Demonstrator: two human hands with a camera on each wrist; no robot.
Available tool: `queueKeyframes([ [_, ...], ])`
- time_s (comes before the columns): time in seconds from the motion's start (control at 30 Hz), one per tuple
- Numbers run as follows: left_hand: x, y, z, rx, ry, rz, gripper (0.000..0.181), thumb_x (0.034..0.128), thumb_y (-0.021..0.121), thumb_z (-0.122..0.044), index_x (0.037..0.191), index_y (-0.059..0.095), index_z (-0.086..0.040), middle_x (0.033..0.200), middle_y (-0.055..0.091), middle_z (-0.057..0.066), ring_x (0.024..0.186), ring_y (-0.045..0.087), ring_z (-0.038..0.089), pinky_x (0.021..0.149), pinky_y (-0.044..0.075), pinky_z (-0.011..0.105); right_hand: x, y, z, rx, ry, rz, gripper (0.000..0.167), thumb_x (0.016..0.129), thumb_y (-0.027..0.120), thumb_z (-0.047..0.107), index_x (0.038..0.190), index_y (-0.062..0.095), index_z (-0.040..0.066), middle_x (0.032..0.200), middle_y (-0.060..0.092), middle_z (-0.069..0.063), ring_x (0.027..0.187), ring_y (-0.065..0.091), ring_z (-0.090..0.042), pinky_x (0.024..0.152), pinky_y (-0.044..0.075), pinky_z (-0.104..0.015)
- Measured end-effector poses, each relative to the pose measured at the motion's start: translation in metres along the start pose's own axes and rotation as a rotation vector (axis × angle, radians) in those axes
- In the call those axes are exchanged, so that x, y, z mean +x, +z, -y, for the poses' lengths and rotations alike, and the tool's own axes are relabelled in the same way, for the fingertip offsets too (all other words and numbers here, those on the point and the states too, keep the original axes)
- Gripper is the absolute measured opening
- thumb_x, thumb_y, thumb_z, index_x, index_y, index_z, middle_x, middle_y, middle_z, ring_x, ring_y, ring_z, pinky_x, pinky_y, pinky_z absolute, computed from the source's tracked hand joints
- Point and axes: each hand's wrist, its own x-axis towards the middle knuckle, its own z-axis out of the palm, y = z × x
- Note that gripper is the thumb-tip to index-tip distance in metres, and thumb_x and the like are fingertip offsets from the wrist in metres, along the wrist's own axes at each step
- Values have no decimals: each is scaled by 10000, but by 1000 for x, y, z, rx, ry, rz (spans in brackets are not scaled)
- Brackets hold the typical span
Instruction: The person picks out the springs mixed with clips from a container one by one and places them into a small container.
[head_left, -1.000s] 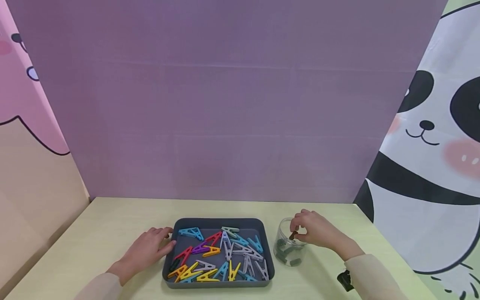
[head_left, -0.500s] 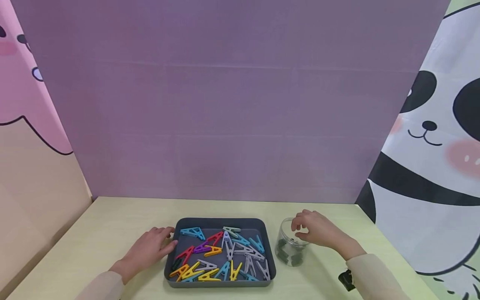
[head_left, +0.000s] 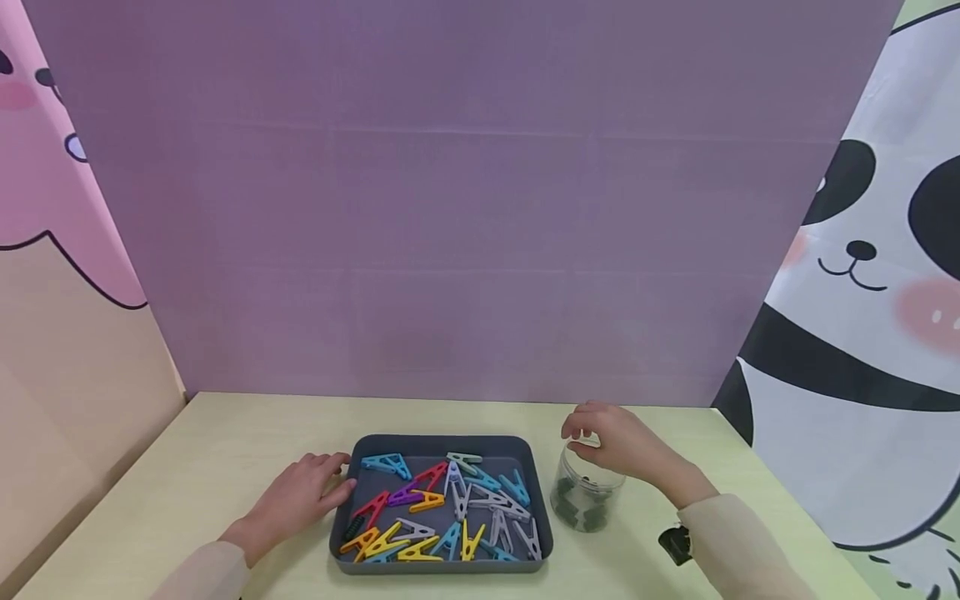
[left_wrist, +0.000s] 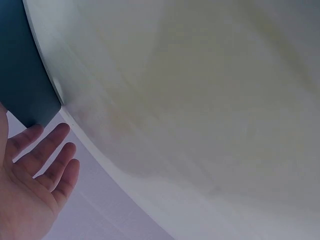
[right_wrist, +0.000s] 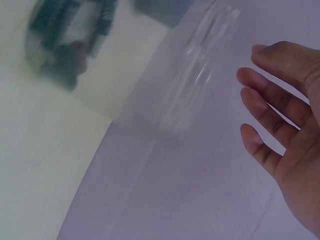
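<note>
My left hand (head_left: 302,497) lies at the left side of a dark grey tray (head_left: 530,467), its fingertips at the rim. In the left wrist view, the spread fingers of that left hand (left_wrist: 37,185) reach the tray's corner (left_wrist: 30,85). The tray holds many coloured clothespins, among them a blue clothespin (head_left: 386,465) and a purple clothespin (head_left: 405,495). My right hand (head_left: 618,442) hovers above a clear jar (head_left: 588,500) with nothing visible between its fingers. Small dark green pieces (right_wrist: 60,65) and a brownish one lie in the jar; their kind is unclear.
Both things stand on a pale wooden table (head_left: 262,425), the jar just right of the tray. A purple panel (head_left: 450,208) rises behind the table. A small black object (head_left: 677,544) shows beside the right sleeve.
A second ago my right hand pinched a small dark brown piece over the jar mouth; it has let go. That hand has since risen and shifted left. The left hand stays at the tray.
</note>
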Motion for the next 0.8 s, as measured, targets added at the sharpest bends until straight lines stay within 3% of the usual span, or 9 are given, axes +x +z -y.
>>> queueKeyframes([
  [0.4,0,-2,-4,2,0,14,398,866,575,-401,1144,583,-116,1061,649,40,990,570,230,891,464,464,30,17,38,13,-107,70,99,790,680,158,883,666,186,842,629,77,769,570,-90,697,486,-254],
  [0.8,-1,-3,-3,3,0,25,408,867,572,-409,1149,581,-114,1071,647,39,990,570,227,897,461,461,52,46,73,-31,-220,188,132,787,693,265,901,672,203,814,618,103,754,484,-30,643,408,-187],
])
